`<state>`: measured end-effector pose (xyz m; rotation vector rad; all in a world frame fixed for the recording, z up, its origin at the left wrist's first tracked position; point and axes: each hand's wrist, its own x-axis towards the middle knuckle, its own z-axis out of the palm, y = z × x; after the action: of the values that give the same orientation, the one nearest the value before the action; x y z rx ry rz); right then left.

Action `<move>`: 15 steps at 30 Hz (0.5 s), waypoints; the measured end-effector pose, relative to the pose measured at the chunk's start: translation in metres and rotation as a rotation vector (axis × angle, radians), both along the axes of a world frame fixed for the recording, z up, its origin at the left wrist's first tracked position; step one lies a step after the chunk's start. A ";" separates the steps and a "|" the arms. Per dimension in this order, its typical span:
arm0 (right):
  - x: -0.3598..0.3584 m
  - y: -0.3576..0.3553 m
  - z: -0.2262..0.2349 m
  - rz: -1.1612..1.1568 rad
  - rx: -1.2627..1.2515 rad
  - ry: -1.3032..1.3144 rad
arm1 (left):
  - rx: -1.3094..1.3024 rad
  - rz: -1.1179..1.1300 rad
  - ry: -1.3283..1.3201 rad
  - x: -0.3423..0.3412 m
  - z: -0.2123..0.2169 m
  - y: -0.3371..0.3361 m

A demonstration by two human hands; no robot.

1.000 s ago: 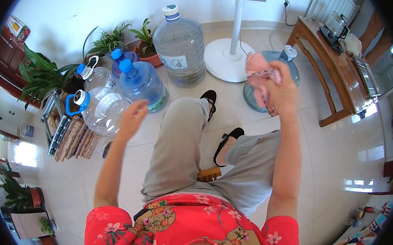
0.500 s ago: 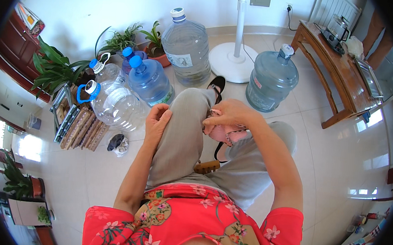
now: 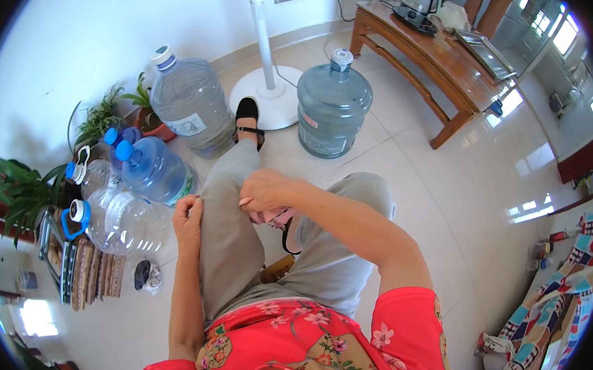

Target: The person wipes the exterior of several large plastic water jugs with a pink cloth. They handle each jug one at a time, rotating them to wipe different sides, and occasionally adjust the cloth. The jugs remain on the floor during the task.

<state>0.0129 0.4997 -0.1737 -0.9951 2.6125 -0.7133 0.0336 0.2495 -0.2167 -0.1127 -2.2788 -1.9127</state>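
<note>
Head view: right hand (image 3: 266,192), fingers clasping pink cloth (image 3: 275,216); left hand (image 3: 188,223), fingers curled at grey trousers (image 3: 227,249), pinch indiscernible; labelled water jug (image 3: 333,98) beyond.

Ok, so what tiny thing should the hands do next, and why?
Perhaps gently tug the grey trouser leg upward from both sides at once. The left hand, its fingers curled, is at the outer side of the left knee, and the right hand, holding a pink cloth, is at the inner side, so both seem well placed for an even pull.
</note>
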 end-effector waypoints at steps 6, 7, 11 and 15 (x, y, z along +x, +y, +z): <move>0.011 -0.005 0.021 0.062 -0.098 -0.114 | 0.236 -0.031 -0.108 0.004 0.022 -0.006; 0.015 -0.007 0.024 0.068 -0.109 -0.168 | 0.263 -0.040 -0.105 0.005 0.026 -0.012; 0.031 -0.012 0.031 0.199 -0.119 -0.246 | -0.047 -0.092 -0.090 0.035 0.046 -0.036; 0.039 -0.021 0.015 0.250 0.010 -0.094 | -0.051 -0.325 -0.156 0.070 0.044 -0.059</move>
<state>0.0517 0.4791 -0.1584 -1.2260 2.3536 -0.6671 0.1032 0.1901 -0.1724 -0.3744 -2.5448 -2.0787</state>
